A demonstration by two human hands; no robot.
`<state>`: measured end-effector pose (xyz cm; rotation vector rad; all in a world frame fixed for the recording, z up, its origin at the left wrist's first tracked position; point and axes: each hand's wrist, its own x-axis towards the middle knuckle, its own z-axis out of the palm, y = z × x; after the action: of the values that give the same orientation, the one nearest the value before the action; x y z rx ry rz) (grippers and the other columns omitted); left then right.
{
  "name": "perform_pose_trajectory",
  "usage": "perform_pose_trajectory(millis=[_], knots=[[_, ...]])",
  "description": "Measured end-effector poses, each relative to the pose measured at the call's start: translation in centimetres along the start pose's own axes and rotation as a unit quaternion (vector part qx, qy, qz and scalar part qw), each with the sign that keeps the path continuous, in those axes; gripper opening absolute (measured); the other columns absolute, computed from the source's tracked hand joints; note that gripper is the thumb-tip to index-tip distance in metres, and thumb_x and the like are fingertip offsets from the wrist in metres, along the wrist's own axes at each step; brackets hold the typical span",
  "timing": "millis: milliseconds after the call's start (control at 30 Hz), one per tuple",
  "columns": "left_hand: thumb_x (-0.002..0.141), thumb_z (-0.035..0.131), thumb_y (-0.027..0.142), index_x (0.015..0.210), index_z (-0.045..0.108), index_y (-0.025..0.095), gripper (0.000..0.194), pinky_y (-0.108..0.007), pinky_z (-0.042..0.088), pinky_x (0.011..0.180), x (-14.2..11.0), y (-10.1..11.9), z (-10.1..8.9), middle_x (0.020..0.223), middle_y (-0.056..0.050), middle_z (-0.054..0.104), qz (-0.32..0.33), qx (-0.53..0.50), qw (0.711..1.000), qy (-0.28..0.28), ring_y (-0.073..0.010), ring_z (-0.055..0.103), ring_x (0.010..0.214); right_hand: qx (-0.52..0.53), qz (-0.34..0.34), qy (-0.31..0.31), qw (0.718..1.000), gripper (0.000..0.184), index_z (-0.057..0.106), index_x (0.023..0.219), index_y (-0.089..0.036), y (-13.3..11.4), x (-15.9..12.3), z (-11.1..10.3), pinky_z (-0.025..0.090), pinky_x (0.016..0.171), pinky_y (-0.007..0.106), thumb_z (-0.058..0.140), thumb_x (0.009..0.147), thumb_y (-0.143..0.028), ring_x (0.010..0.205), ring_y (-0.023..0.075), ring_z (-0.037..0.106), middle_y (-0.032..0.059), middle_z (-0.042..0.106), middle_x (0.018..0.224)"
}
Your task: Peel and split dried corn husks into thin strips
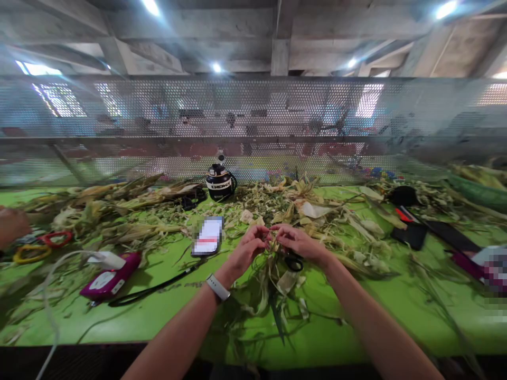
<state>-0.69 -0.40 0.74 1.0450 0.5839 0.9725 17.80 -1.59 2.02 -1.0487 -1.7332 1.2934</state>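
Over the middle of the green table [154, 322], my left hand [253, 244] and my right hand [297, 241] meet fingertip to fingertip. Both pinch thin strips of corn husk [270, 247]; exactly how the strips run between the fingers is too small to make out. A white-faced band [217, 286] circles my left wrist. Just below my right palm shows the black handle of a pair of scissors [293, 262], partly covered by husk. More loose husk strips [263, 295] hang or lie beneath my hands.
A phone [208, 236] with a strap lies left of my hands. Beyond it stands a black jar [221, 182]. A magenta power bank [109, 279] with a white cable sits left, near red-handled scissors [57, 238] and another person's hand [11, 227]. Husk heaps line a perforated metal screen [253, 111].
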Motion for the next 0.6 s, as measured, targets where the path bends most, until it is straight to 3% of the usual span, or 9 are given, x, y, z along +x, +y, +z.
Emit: perform_pose_trajectory(millis=[100,200,333,467,600], knots=[[0.059,0.054,0.009,0.085,0.057,0.018,0.028,-0.020,0.039,0.062,-0.2,0.2,0.1,0.078,0.002,0.057,-0.003,0.039,0.999,-0.013,-0.0092,0.048,0.066,-0.003,0.019,-0.016,1.000,0.038,0.050,0.078,-0.018,0.3,0.1,0.2,0.039,0.052,0.024,0.059,0.076,-0.055,0.054,0.0064,0.046,0.0041,0.055,0.099],[0.060,0.055,0.009,0.082,0.057,0.019,0.024,-0.021,0.039,0.064,-0.5,0.7,0.2,0.076,0.001,0.057,0.027,0.090,0.995,-0.018,-0.0114,0.049,0.069,-0.020,0.041,-0.018,0.999,0.038,0.050,0.082,-0.019,0.8,0.3,0.1,0.037,0.052,0.022,0.057,0.077,-0.055,0.055,0.0089,0.045,-0.0037,0.049,0.069],[0.065,0.058,0.014,0.070,0.063,0.018,0.008,-0.024,0.038,0.067,-0.6,1.4,0.1,0.072,-0.001,0.056,0.105,0.197,0.975,-0.009,-0.0146,0.049,0.072,-0.097,-0.011,0.047,0.994,0.034,0.050,0.076,-0.018,0.8,0.4,-0.2,0.037,0.061,0.024,0.054,0.080,-0.052,0.063,0.0107,0.043,-0.0034,0.047,0.067],[0.066,0.057,0.015,0.060,0.068,0.019,0.013,-0.026,0.039,0.070,-0.4,1.7,0.0,0.074,-0.004,0.058,0.175,0.275,0.944,0.054,-0.0178,0.052,0.077,-0.169,-0.032,0.035,0.984,0.026,0.051,0.076,-0.018,0.1,0.2,-0.3,0.037,0.064,0.025,0.051,0.085,-0.043,0.067,0.0123,0.044,-0.0018,0.051,0.069],[0.062,0.059,0.010,0.057,0.070,0.021,0.017,-0.027,0.040,0.070,0.0,1.2,-0.3,0.079,-0.004,0.058,0.198,0.338,0.916,0.081,-0.0183,0.053,0.079,-0.216,-0.048,0.025,0.975,0.022,0.052,0.076,-0.018,-0.3,-0.2,0.3,0.036,0.063,0.025,0.047,0.087,-0.036,0.066,0.0129,0.046,-0.0003,0.053,0.070]])
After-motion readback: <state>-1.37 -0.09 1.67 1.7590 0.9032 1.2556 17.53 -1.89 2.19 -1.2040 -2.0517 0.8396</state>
